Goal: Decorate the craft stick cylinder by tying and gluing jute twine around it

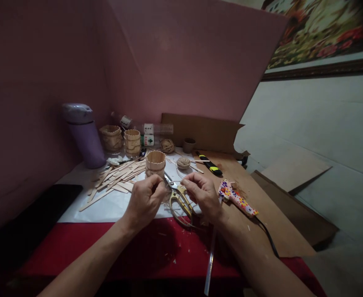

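My left hand is closed in a pinch just in front of a small cup made of wooden sticks. My right hand is also pinched, a little to the right, above gold-handled scissors lying on the white sheet. A thin strand of twine seems to run between the two hands, but it is too fine to see clearly. A small ball of twine sits behind them.
Loose wooden sticks lie at the left. Two more stick cups, a purple flask, a patterned glue gun with cord, a yellow-black cutter and cardboard surround the spot. A clear glue stick lies on the red cloth.
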`<action>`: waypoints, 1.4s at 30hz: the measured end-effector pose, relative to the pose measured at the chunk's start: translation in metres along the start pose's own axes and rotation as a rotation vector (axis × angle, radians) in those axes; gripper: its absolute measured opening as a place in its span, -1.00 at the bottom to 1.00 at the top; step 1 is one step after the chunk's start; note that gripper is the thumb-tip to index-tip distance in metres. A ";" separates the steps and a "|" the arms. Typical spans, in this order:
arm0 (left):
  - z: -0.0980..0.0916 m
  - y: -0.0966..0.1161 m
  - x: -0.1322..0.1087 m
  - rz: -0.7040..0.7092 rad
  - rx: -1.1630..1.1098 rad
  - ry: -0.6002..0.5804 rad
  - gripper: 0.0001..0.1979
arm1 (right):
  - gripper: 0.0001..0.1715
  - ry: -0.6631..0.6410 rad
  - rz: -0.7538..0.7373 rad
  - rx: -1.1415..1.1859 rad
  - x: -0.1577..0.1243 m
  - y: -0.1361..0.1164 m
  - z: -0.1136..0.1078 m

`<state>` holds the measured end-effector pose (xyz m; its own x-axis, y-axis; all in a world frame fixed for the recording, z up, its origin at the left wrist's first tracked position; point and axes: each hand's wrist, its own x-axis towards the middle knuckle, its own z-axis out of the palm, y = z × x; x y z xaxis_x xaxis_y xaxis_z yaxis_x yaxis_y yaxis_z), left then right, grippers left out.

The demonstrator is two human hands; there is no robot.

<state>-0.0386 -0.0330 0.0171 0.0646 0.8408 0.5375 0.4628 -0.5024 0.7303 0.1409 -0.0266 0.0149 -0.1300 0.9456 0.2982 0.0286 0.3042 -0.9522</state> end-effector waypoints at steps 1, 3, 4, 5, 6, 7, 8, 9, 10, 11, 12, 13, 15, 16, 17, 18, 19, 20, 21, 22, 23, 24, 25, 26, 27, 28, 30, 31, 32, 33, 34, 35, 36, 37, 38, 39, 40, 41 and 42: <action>0.001 0.002 -0.001 0.004 -0.018 -0.025 -0.71 | -0.69 0.014 0.011 0.000 0.001 0.001 0.000; 0.002 0.005 -0.004 0.026 -0.036 -0.067 -0.67 | -0.70 0.037 0.016 -0.001 0.003 0.004 0.000; 0.003 0.006 -0.005 0.044 -0.043 -0.086 -0.64 | -0.70 0.044 0.011 -0.003 0.003 0.005 0.000; 0.003 0.006 -0.006 0.066 -0.052 -0.112 -0.63 | -0.70 0.050 0.006 -0.007 0.004 0.006 -0.001; 0.004 0.006 -0.006 0.089 -0.062 -0.145 -0.61 | -0.70 0.052 0.000 -0.010 0.004 0.007 -0.001; 0.004 0.006 -0.007 0.108 -0.073 -0.181 -0.60 | -0.69 0.053 -0.006 -0.013 0.004 0.007 -0.001; 0.004 0.006 -0.007 0.119 -0.086 -0.215 -0.60 | -0.69 0.055 -0.010 -0.017 0.005 0.007 -0.001; 0.004 0.006 -0.007 0.121 -0.099 -0.242 -0.64 | -0.70 0.055 -0.013 -0.022 0.005 0.007 -0.002; 0.004 0.006 -0.008 0.114 -0.111 -0.251 -0.71 | -0.70 0.058 -0.015 -0.027 0.004 0.007 -0.002; 0.004 0.006 -0.008 0.106 -0.120 -0.237 -0.81 | -0.71 0.063 -0.018 -0.032 0.004 0.006 -0.002; 0.004 0.006 -0.008 0.102 -0.128 -0.196 -0.90 | -0.71 0.062 -0.023 -0.038 0.003 0.005 -0.001; 0.004 0.006 -0.008 0.108 -0.133 -0.138 -0.93 | -0.70 0.055 -0.029 -0.044 0.002 0.004 -0.001; 0.004 0.006 -0.007 0.142 -0.152 -0.032 -0.89 | -0.68 0.013 -0.045 -0.052 0.000 0.002 0.001; 0.004 0.005 -0.007 0.150 -0.173 -0.021 -0.89 | -0.67 -0.023 -0.056 -0.055 -0.001 0.001 0.002; 0.004 0.005 -0.006 0.142 -0.198 -0.046 -0.88 | -0.65 -0.059 -0.069 -0.059 -0.002 0.000 0.003; 0.005 0.004 -0.006 0.114 -0.225 -0.104 -0.87 | -0.64 -0.083 -0.084 -0.069 -0.003 0.000 0.004; 0.005 0.003 -0.005 0.066 -0.240 -0.171 -0.85 | -0.64 -0.082 -0.101 -0.083 -0.003 0.000 0.004; 0.005 0.003 -0.004 0.012 -0.244 -0.223 -0.82 | -0.65 -0.052 -0.115 -0.104 -0.002 0.001 0.003; 0.005 0.002 -0.004 -0.039 -0.236 -0.244 -0.77 | -0.66 0.009 -0.125 -0.128 0.000 0.003 0.001; 0.004 0.001 -0.003 -0.081 -0.233 -0.246 -0.74 | -0.67 0.096 -0.132 -0.152 0.003 0.006 -0.002; 0.003 0.001 -0.002 -0.113 -0.231 -0.234 -0.72 | -0.67 0.196 -0.133 -0.173 0.007 0.010 -0.006; 0.001 0.000 0.000 -0.136 -0.231 -0.217 -0.72 | -0.67 0.297 -0.134 -0.186 0.010 0.013 -0.010; 0.000 0.000 0.001 -0.150 -0.229 -0.203 -0.72 | -0.67 0.387 -0.136 -0.199 0.014 0.017 -0.015; -0.002 0.000 0.002 -0.160 -0.224 -0.189 -0.73 | -0.66 0.469 -0.140 -0.210 0.018 0.020 -0.019; -0.003 0.001 0.003 -0.166 -0.213 -0.176 -0.74 | -0.65 0.526 -0.143 -0.227 0.021 0.023 -0.023; -0.005 0.001 0.004 -0.174 -0.201 -0.161 -0.74 | -0.65 0.567 -0.142 -0.253 0.024 0.025 -0.026; -0.007 0.002 0.005 -0.200 -0.191 -0.123 -0.74 | -0.64 0.616 -0.141 -0.323 0.026 0.027 -0.030; -0.008 0.002 0.006 -0.215 -0.196 -0.100 -0.74 | -0.64 0.633 -0.141 -0.358 0.026 0.027 -0.031; -0.008 0.002 0.006 -0.231 -0.205 -0.074 -0.74 | -0.65 0.648 -0.142 -0.386 0.026 0.027 -0.031; -0.009 0.002 0.006 -0.245 -0.217 -0.047 -0.74 | -0.65 0.660 -0.142 -0.405 0.026 0.027 -0.031; -0.009 0.001 0.006 -0.257 -0.231 -0.023 -0.75 | -0.65 0.666 -0.142 -0.416 0.025 0.027 -0.031; -0.010 0.001 0.007 -0.267 -0.246 -0.004 -0.77 | -0.65 0.666 -0.142 -0.419 0.025 0.027 -0.031; -0.010 0.000 0.007 -0.275 -0.262 0.011 -0.77 | -0.65 0.662 -0.143 -0.420 0.025 0.027 -0.031; -0.010 0.000 0.007 -0.283 -0.280 0.018 -0.78 | -0.64 0.653 -0.146 -0.421 0.025 0.028 -0.031; -0.011 -0.001 0.007 -0.288 -0.297 0.020 -0.77 | -0.63 0.640 -0.149 -0.427 0.025 0.029 -0.031; -0.011 -0.002 0.008 -0.292 -0.316 0.018 -0.77 | -0.62 0.626 -0.148 -0.437 0.025 0.030 -0.031; -0.012 -0.002 0.008 -0.296 -0.335 0.017 -0.75 | -0.62 0.612 -0.141 -0.457 0.025 0.031 -0.031; -0.012 -0.002 0.008 -0.299 -0.353 0.019 -0.74 | -0.62 0.596 -0.126 -0.487 0.025 0.032 -0.032; -0.012 -0.002 0.008 -0.301 -0.369 0.023 -0.73 | -0.63 0.574 -0.105 -0.532 0.024 0.032 -0.032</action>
<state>-0.0500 -0.0273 0.0252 -0.0457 0.9575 0.2849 0.1129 -0.2784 0.9538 0.1698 0.0099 -0.0063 0.3697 0.7764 0.5104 0.5335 0.2724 -0.8007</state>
